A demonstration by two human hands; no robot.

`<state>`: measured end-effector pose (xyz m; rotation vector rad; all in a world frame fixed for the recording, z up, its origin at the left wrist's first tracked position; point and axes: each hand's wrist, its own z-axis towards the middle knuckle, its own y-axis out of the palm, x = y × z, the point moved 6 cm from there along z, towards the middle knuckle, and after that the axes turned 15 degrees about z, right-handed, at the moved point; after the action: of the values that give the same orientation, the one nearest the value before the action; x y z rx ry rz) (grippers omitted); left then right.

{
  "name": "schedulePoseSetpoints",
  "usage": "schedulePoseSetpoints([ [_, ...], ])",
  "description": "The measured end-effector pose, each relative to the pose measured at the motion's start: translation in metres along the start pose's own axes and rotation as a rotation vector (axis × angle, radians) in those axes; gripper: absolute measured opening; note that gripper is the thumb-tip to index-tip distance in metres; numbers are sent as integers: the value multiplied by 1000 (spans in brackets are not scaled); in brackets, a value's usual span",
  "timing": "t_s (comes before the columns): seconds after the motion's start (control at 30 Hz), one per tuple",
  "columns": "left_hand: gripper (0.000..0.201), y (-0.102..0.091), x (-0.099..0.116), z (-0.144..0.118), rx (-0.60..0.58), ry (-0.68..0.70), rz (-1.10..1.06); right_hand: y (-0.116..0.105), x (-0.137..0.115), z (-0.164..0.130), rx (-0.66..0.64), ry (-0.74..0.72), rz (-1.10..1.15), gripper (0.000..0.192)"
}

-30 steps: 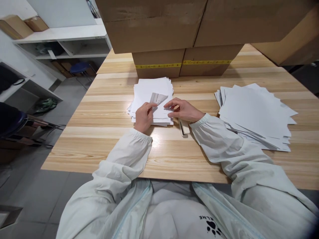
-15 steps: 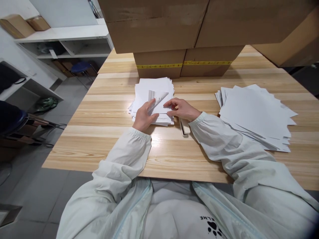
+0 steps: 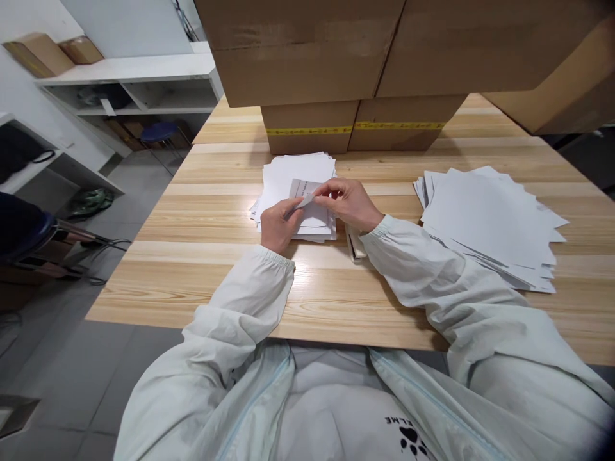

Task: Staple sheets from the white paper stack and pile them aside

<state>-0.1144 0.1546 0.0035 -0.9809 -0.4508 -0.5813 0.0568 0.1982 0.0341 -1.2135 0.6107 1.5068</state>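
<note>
A stack of white paper (image 3: 288,169) lies on the table in front of me, its edges uneven. Over it, a small printed sheet of paper (image 3: 300,187) is partly folded, with lines of print on the part facing up. My left hand (image 3: 281,224) pinches the sheet's near left side between thumb and fingers. At the fold, my right hand (image 3: 350,202) grips the sheet's right part with thumb and fingertips. A white stapler (image 3: 355,246) lies on the table just below my right wrist, partly covered by the hand and sleeve.
A larger, fanned-out paper pile (image 3: 485,218) lies to the right on the wooden table (image 3: 192,269). Cardboard boxes (image 3: 307,57) are stacked at the table's back. Shelves (image 3: 144,70) and a blue stool (image 3: 159,132) stand off to the left.
My right fingers have closed on the sheet's folded part and moved left, nearer my left hand. The left fingers have drawn together on the sheet. The view has shifted slightly.
</note>
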Motion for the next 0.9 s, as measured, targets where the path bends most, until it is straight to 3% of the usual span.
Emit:
schedulePoseSetpoints([
  [0.2,13,-4,-5,-1,73,-116,-107,0,-9,0,34,8,123,16],
  [0.3,25,-3,-6,1,-12,-173,-184,3,2,-3,34,169,279,25],
  [0.43,49,-4,-1,4,-119,-141,-237,10,12,-9,23,359,423,26],
  [0.7,59,-2,-5,7,-177,-212,-299,10,15,-10,28,392,480,26],
  [0.9,54,-5,-1,9,-202,-154,-302,9,16,-13,8,394,502,25],
])
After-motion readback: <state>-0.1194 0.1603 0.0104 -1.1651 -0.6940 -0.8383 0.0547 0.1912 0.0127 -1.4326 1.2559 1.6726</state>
